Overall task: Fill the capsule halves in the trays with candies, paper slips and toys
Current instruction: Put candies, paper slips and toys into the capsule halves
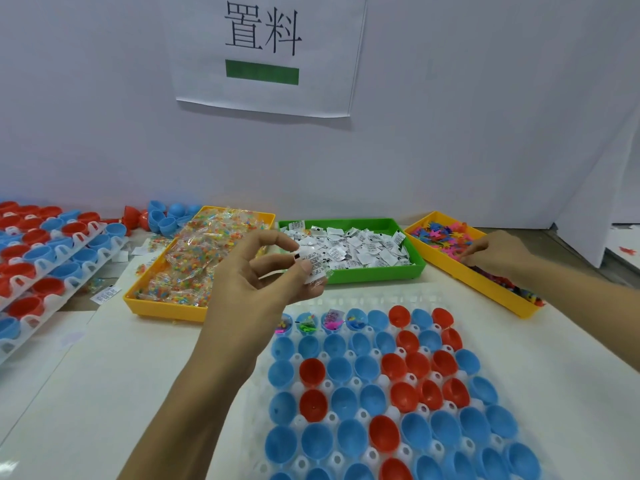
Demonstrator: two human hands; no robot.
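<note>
A white tray [412, 299] in front of me holds rows of blue and red capsule halves [367, 368]. The first few in its far row hold candy, slips and toys. My left hand [263, 275] hovers above the tray's far left corner and pinches a white paper slip [313, 263], with a clear candy packet under it. My right hand [498, 252] reaches into the yellow toy tray [485, 282] at the right, fingertips down among the small coloured toys [440, 233]. Whether it grips one is hidden.
A yellow tray of candy packets [194, 258] stands at the left, a green tray of paper slips [356, 247] in the middle. Stacked white trays with capsule halves [45, 251] lie far left, loose blue halves [166, 216] behind. A white wall with a paper sign [266, 53] rises at the back.
</note>
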